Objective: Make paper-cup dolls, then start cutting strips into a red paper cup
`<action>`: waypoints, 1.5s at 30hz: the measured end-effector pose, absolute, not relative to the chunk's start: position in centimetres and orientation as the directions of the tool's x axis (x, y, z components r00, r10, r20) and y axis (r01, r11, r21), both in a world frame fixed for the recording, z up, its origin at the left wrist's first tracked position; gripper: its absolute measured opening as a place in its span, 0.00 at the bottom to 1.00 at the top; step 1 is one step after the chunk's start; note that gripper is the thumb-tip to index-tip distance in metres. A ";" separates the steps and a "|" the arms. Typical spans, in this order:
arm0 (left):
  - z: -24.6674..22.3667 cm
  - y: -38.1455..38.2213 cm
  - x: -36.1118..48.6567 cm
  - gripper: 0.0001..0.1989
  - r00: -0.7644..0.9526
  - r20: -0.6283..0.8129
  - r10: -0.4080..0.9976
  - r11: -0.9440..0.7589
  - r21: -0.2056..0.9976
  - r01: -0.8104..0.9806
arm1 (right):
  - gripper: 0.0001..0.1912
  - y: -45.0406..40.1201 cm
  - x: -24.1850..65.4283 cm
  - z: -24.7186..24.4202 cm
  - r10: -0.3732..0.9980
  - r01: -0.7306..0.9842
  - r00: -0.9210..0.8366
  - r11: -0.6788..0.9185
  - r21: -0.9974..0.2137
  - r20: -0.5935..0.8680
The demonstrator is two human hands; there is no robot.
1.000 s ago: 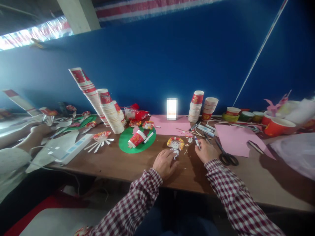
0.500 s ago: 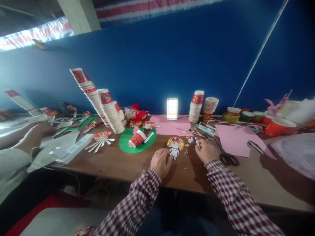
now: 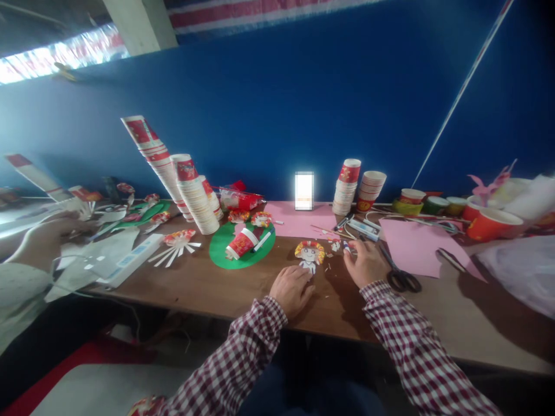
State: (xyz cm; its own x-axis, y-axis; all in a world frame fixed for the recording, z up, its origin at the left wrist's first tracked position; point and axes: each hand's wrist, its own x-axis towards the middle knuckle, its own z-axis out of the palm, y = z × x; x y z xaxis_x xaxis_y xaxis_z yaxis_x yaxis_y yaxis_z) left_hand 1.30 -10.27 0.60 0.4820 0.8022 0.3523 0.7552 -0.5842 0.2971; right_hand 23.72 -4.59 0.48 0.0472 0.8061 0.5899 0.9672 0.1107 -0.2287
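A paper doll [image 3: 310, 254] with a drawn face and red-and-yellow patterned hair lies on the brown table. My left hand [image 3: 292, 290] rests palm down with its fingers stretched out, their tips over the doll's lower body and hiding its legs. To the right of the doll is my right hand [image 3: 367, 264], low over the table. A white and blue marker [image 3: 346, 247] sits between its thumb and fingers, partly hidden by them. Small paper scraps [image 3: 335, 246] lie between the doll and this hand. Black-handled scissors [image 3: 403, 279] are just right of my right hand.
A green paper oval [image 3: 221, 259] carries a red cup [image 3: 241, 244]. Tall paper-cup stacks [image 3: 195, 196] stand behind it. Pink paper sheets [image 3: 414, 245] lie at centre back and right. A phone [image 3: 304, 192] stands upright by the blue wall. Another person's arm [image 3: 41, 240] is at far left.
My left hand has slid slightly right, covering the doll's legs. My right hand and the marker have shifted a little farther forward, its fingers straighter. The other person's arm has moved slightly.
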 end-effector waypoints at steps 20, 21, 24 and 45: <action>0.9 -10.4 1.3 0.14 0.494 0.344 0.799 -0.595 0.326 0.735 | 0.12 -4.6 23.7 0.5 0.823 0.958 0.067 0.105 -0.268 0.564; 0.9 -10.4 1.3 0.14 0.490 0.355 0.796 -0.597 0.330 0.731 | 0.12 -4.5 23.7 0.5 0.822 0.957 0.065 0.109 -0.269 0.565; 1.1 -10.4 1.1 0.15 0.461 0.419 0.782 -0.609 0.356 0.709 | 0.12 -4.5 23.7 0.4 0.821 0.955 0.063 0.115 -0.272 0.567; -0.6 -1.3 0.6 0.19 -0.054 0.422 0.905 -0.305 0.731 0.610 | 0.13 -4.7 23.6 1.0 0.836 0.948 0.044 0.138 -0.287 0.547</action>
State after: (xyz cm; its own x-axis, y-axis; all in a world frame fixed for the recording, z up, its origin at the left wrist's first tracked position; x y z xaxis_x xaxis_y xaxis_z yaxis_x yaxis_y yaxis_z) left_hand 0.64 -1.28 -0.55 -0.0537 0.9050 0.4219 0.6103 -0.3047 0.7312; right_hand 23.55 -4.69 0.95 0.0442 0.8362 0.5467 0.9479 0.1378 -0.2873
